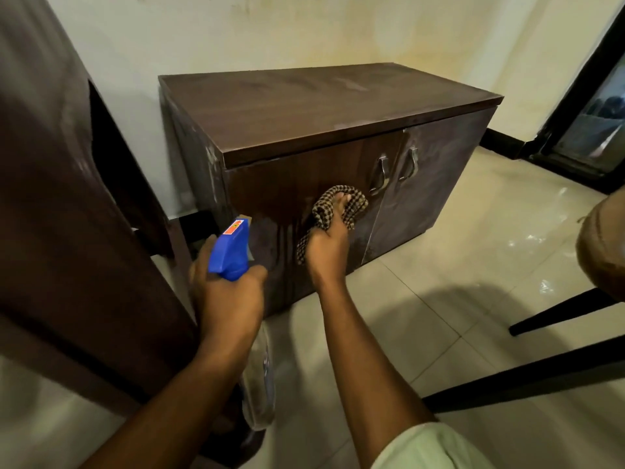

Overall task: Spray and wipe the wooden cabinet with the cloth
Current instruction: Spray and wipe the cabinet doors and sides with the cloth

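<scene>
- Underfoot, one pale tiled floor [439,299] fills the lower right, running up to one cream wall [236,35].
- At the left stands one tall dark wooden panel [67,198], cut off by the frame; what it belongs to cannot be told.
- Against the wall sits one wooden cabinet [324,106], its long axis running left to right along the wall, its front turned towards the person.
- It has two doors: the left door [270,177] shows wet streaks running down, and the right door [439,170] looks dull and hazy.
- Two black bars [558,306] enter from the right, cut off at the edge, below one round brown object [602,252] that is only partly in view.
- One spray bottle [230,252], blue head uppermost, points its nozzle up and away at the left door; its clear body hangs blurred below the hand.
- The left grip [230,299] is curled tightly round the bottle's neck, low before the cabinet's left corner.
- One checked cloth [323,211] is bunched against the left door, near the handles.
- The right grip [326,248] clutches the cloth, fingers wrapped into its folds, pressing it to the door.
- Two metal handles [380,174] stand upright, side by side where the doors meet.
</scene>
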